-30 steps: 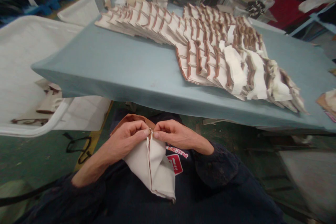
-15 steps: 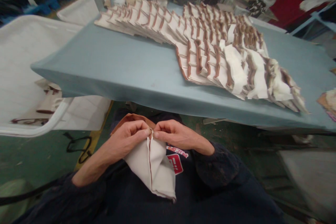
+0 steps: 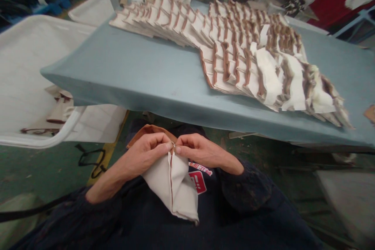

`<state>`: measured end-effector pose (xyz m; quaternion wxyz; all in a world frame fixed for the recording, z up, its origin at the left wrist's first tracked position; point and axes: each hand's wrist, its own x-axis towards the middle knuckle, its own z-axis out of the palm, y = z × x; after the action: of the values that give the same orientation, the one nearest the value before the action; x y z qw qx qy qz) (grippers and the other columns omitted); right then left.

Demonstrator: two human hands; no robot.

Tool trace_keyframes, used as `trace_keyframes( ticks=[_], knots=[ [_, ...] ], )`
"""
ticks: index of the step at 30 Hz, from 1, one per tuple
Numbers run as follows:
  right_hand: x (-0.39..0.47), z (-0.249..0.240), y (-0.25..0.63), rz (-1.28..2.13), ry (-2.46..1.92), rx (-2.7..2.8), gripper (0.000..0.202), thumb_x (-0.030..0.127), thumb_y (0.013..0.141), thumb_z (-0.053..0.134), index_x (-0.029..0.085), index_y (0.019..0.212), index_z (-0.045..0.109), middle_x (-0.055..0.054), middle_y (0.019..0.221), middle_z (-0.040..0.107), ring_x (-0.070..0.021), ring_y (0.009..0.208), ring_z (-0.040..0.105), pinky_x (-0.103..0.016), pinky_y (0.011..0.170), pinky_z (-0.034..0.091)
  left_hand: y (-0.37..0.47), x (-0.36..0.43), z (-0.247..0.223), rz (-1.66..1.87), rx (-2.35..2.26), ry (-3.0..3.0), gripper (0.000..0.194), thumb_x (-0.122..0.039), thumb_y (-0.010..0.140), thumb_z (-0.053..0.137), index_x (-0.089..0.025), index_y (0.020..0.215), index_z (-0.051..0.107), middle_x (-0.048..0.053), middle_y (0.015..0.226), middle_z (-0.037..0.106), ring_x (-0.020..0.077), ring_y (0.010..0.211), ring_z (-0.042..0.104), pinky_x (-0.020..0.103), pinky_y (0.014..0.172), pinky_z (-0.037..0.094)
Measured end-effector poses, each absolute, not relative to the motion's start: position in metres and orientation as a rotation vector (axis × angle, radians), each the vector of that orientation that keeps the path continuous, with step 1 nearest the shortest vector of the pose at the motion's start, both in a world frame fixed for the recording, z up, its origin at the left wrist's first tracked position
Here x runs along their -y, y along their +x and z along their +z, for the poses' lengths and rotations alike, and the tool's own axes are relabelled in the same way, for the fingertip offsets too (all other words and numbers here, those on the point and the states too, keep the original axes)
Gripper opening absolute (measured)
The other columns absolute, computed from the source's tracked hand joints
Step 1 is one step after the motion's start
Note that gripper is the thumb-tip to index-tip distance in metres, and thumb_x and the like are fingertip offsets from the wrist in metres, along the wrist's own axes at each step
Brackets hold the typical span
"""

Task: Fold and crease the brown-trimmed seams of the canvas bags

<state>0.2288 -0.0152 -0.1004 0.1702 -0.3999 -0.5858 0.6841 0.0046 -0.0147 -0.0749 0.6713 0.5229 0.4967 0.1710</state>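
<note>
A cream fabric piece [image 3: 181, 191] with a brown seam down its middle hangs over my lap, and a brown flap [image 3: 146, 131] shows behind my hands. My left hand [image 3: 152, 148] pinches the top end of the seam between thumb and fingers. Close beside it, my right hand [image 3: 199, 150] pinches the same end, the two thumbs nearly touching. What lies right between the fingertips is too small to make out. The lower corner of the fabric hangs free towards my body.
Ahead stands a table [image 3: 123, 66] with a blue-grey cover. Overlapping rows of cream fabric pieces [image 3: 228, 62] with brown edges lie on it, some under white strips [image 3: 294, 82]. At the left is a white bin [image 3: 63, 136] with fabric pieces inside. A black strap [image 3: 90, 158] lies on the floor.
The view has shifted slightly, so the table and bin sit a little further right. Both hands keep the same pinch on the fabric piece.
</note>
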Motion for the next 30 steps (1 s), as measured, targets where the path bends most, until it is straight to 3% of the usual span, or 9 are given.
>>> trace_keyframes(
  ticks=[30],
  knots=[
    [0.0146, -0.0959, 0.2259, 2.030, -1.093, 1.594, 0.056, 0.072, 0.092, 0.069, 0.018, 0.083, 0.057, 0.005, 0.072, 0.047, -0.0107, 0.066, 0.037, -0.025, 0.058, 0.030, 0.0075, 0.0168, -0.0684, 0.350, -1.116, 1.177, 0.038, -0.056, 0.083, 0.064, -0.019, 0.077, 0.058, -0.003, 0.068, 0.055, 0.0120, 0.059, 0.044, 0.025, 0.055, 0.035]
  ],
)
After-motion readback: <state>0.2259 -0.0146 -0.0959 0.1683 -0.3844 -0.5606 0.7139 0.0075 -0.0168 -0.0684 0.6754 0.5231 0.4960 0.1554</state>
